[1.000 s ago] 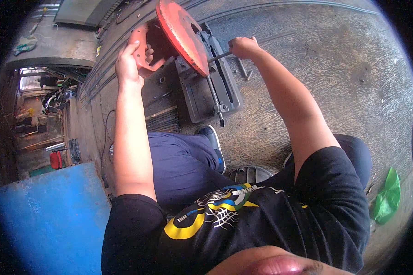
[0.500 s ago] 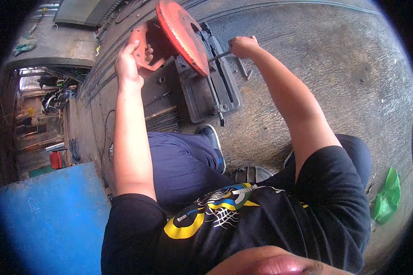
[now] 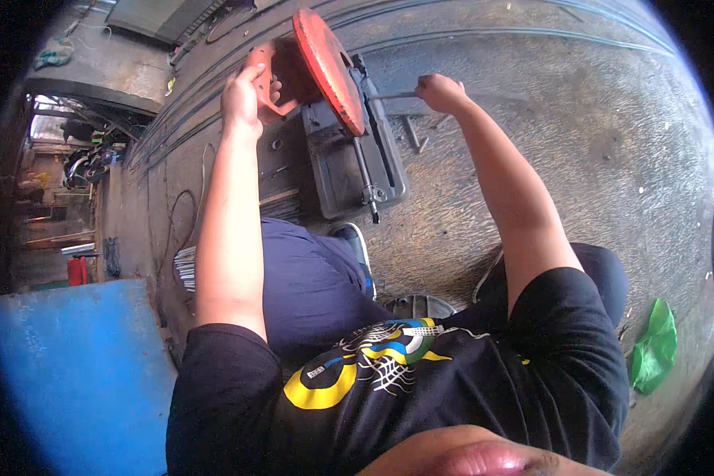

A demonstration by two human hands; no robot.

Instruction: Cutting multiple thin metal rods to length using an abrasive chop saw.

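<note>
A chop saw with an orange-red blade guard (image 3: 325,71) and a dark grey base (image 3: 321,178) stands on the ground ahead of me. My left hand (image 3: 242,101) is wrapped round the saw's orange handle (image 3: 259,57), left of the guard. To the saw's right, my right hand (image 3: 443,94) is closed on a grey metal bar (image 3: 397,95). That bar runs leftward to the saw; the guard hides its inner end. A faint blurred streak shows beyond my right hand. The vise screw (image 3: 364,174) lies along the base, and the blade is mostly hidden.
Short cut metal pieces (image 3: 412,132) lie right of the base. Long thin rods (image 3: 484,33) stretch across the floor beyond. A blue panel (image 3: 79,365) is at lower left, a green plastic bag (image 3: 654,349) at far right. A cable (image 3: 184,210) loops left of my left forearm.
My right hand has moved slightly right, away from the guard, with the bar in it. My left hand keeps its grip on the handle. The whole view has shifted a little.
</note>
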